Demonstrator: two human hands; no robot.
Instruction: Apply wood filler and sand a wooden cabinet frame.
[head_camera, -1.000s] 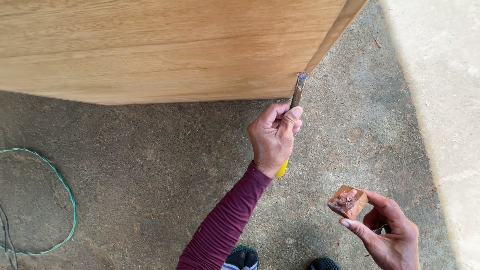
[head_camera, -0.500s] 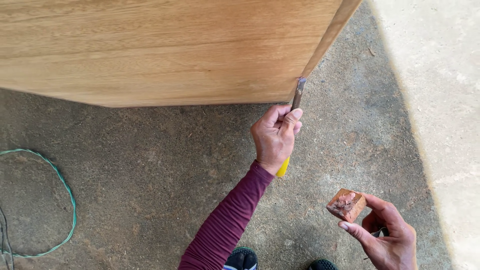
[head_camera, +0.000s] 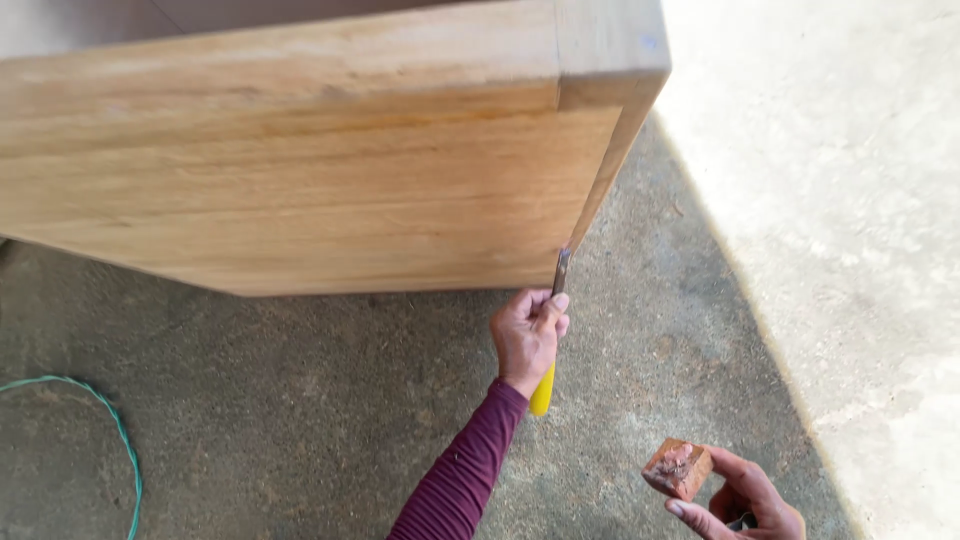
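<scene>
Rough concrete floor (head_camera: 300, 420) fills the lower frame of the head view, a green cord (head_camera: 115, 430) at lower left. Left hand (head_camera: 528, 338), centre, closes around a yellow-handled chisel (head_camera: 551, 330); its blade meets the wooden cabinet (head_camera: 320, 180) at the lower right corner edge. Good practice likely means keeping the blade flat along that edge. Right hand (head_camera: 740, 495), lower right, pinches a reddish block (head_camera: 678, 468), well apart from the chisel.
</scene>
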